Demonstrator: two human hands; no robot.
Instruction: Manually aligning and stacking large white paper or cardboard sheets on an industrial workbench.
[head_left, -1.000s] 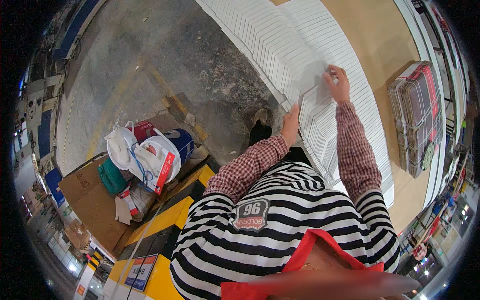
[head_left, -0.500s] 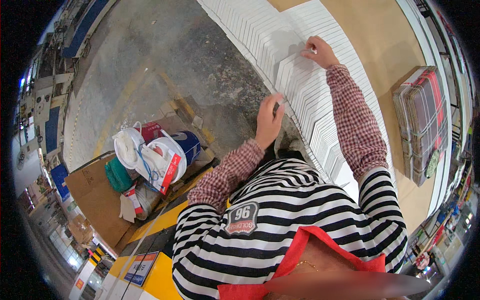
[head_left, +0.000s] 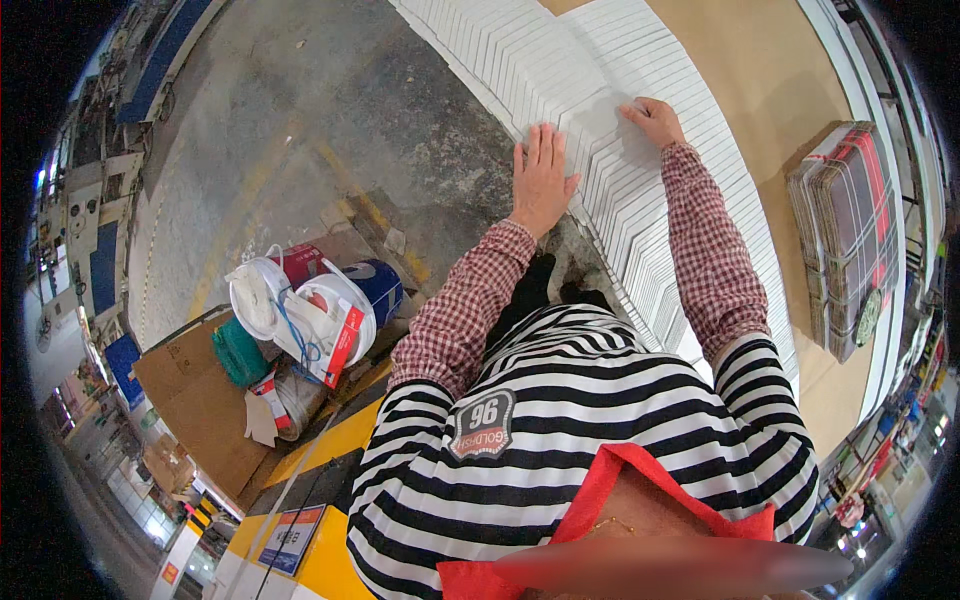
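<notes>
A long row of overlapping white card sheets (head_left: 610, 150) with notched, stepped edges is fanned out on the table ahead and to the right. My left hand (head_left: 542, 180) lies with its fingers stretched out at the left edge of the row, the fingertips over the sheets. My right hand (head_left: 655, 122) is closed over the middle of the row, thumb and forefinger pinched at the edge of a white card sheet. Its fingertips are partly hidden, so how much they grip is hard to see.
On the brown tabletop (head_left: 765, 110) at the right sits a tied bundle of plaid printed card (head_left: 845, 240). To my left, an open cardboard box (head_left: 195, 400) stands beside white buckets (head_left: 335, 320) and a green roll (head_left: 238, 352). A yellow-and-black barrier (head_left: 330, 450) runs near my left side.
My left hand has moved forward from beside the row, its curled fingers now straightened onto the sheets' edge. My right hand has shifted slightly right and nearer; the sheets between the hands have shifted.
</notes>
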